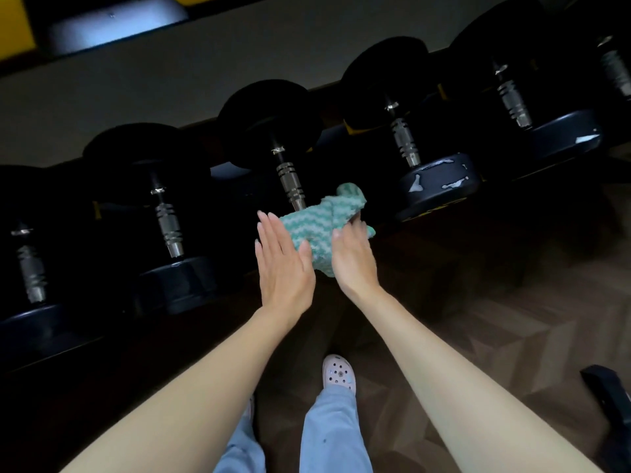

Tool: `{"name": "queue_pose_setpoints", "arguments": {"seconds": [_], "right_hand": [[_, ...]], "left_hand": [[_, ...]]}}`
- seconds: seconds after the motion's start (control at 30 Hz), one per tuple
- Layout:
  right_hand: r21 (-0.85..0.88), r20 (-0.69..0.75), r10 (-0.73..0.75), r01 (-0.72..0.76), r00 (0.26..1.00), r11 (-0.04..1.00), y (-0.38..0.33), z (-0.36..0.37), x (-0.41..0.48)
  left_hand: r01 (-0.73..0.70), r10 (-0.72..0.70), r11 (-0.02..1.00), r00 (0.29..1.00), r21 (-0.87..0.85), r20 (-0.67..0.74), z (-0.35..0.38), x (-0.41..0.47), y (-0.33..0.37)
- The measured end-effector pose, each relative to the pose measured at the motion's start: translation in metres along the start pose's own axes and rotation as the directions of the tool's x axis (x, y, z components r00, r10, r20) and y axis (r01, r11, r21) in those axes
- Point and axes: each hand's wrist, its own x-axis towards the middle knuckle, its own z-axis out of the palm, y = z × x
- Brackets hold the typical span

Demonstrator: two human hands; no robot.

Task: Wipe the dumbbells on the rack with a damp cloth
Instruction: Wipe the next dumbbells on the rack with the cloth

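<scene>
Several black dumbbells with steel handles lie in a row on a dark rack (222,170). A green-and-white zigzag cloth (319,223) covers the near head of the middle dumbbell (290,186). My left hand (281,264) lies flat with straight fingers against the cloth's left side. My right hand (353,257) presses the cloth's right side, its fingers partly wrapped around the cloth and hidden behind it. The dumbbell head under the cloth is hidden.
To the right a dumbbell (438,186) has chipped paint on its near head. Another dumbbell (167,230) lies to the left. A wooden floor, my pink clog (339,372) and a black object (611,401) at lower right sit below.
</scene>
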Motion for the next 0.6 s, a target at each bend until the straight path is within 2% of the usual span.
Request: {"name": "queue_pose_setpoints", "arguments": {"seconds": [0.1,0.17,0.3,0.4,0.5,0.6], "right_hand": [[-0.006,0.002,-0.065,0.065,0.998,0.998,-0.014,0.016,-0.009],[-0.044,0.020,-0.031,0.032,0.999,0.999,-0.016,0.020,-0.004],[-0.060,0.144,0.053,-0.044,0.988,0.997,-0.008,0.001,0.040],[0.170,0.298,0.092,-0.147,0.950,0.974,-0.006,-0.025,0.068],[0.368,0.316,0.048,-0.169,0.947,0.914,-0.002,-0.038,0.075],[0.486,0.303,0.111,-0.254,0.946,0.836,0.007,-0.033,0.078]], "left_hand": [[0.043,-0.042,0.997,0.999,-0.060,0.022,0.002,-0.004,0.000],[0.063,-0.060,0.994,0.998,-0.093,0.031,0.004,-0.001,0.003],[0.161,-0.163,0.966,0.987,-0.203,0.009,-0.002,0.020,0.008],[0.134,-0.132,0.981,0.991,-0.137,0.029,-0.009,0.037,0.002],[0.036,-0.034,0.998,0.998,-0.042,0.047,-0.013,0.044,-0.004],[-0.041,0.043,0.996,0.999,0.073,-0.026,-0.010,0.043,0.002]]}}
